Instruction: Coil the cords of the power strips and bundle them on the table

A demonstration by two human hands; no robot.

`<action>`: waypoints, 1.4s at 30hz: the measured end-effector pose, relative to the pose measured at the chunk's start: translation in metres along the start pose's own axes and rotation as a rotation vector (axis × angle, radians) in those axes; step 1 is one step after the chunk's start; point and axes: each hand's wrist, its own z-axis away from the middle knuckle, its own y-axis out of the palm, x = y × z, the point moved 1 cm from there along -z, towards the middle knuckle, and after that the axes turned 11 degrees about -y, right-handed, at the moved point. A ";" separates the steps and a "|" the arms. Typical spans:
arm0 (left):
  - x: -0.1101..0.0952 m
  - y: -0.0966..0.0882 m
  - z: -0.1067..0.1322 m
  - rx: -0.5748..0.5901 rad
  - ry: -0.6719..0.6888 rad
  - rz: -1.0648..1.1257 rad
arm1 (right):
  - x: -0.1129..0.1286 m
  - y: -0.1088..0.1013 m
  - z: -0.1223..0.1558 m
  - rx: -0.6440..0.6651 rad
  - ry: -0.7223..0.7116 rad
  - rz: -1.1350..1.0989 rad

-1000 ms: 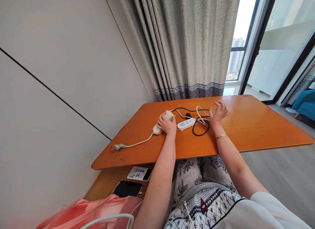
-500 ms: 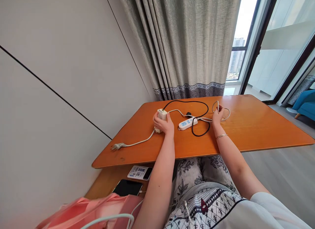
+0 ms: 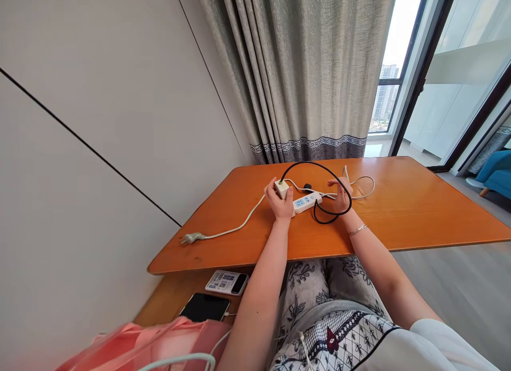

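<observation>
My left hand (image 3: 281, 203) is closed round a white socket block (image 3: 281, 188) that it holds upright on the orange table (image 3: 399, 211). A thick white cord (image 3: 235, 228) runs from the block leftward to a plug (image 3: 190, 237). A black cable (image 3: 319, 168) arcs from the top of the block over to my right hand (image 3: 340, 196), whose fingers curl around it. Between my hands lies a white power strip (image 3: 305, 202) with blue sockets. Its thin white cord (image 3: 361, 180) loops behind my right hand.
A grey curtain (image 3: 307, 73) hangs behind the table, with a glass door to its right. On a lower bench at the near left lie a dark phone (image 3: 205, 307), a white device with printed codes (image 3: 227, 281) and pink cloth (image 3: 151, 344).
My left hand lifted the socket block and carried it right, nearer the power strip. My right hand left the thin white cord, came back toward me and now holds the black cable, which arcs higher.
</observation>
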 end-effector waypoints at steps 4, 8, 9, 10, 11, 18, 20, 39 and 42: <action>0.000 -0.001 0.001 0.100 -0.031 0.081 | 0.008 0.010 0.000 0.153 0.261 -0.321; -0.006 -0.004 0.001 0.149 -0.070 0.191 | 0.023 0.001 -0.009 0.325 0.470 -0.591; -0.008 -0.005 0.001 0.154 -0.072 0.229 | 0.028 -0.004 -0.011 0.375 0.481 -0.629; -0.011 -0.007 0.001 0.165 -0.075 0.265 | 0.034 -0.009 -0.012 0.420 0.482 -0.652; -0.014 -0.008 0.001 0.186 -0.078 0.296 | 0.040 -0.015 -0.014 0.454 0.478 -0.659; -0.058 -0.018 0.006 0.474 -0.154 0.449 | 0.081 -0.034 -0.033 0.439 0.369 -0.583; -0.077 -0.021 0.007 0.605 -0.219 0.575 | 0.087 -0.032 -0.040 0.398 0.334 -0.553; -0.140 -0.042 -0.004 0.762 -0.335 0.888 | 0.063 -0.059 0.037 -0.034 0.196 -0.353; -0.142 -0.043 -0.003 0.801 -0.306 0.835 | 0.065 -0.068 0.023 -0.113 0.129 -0.168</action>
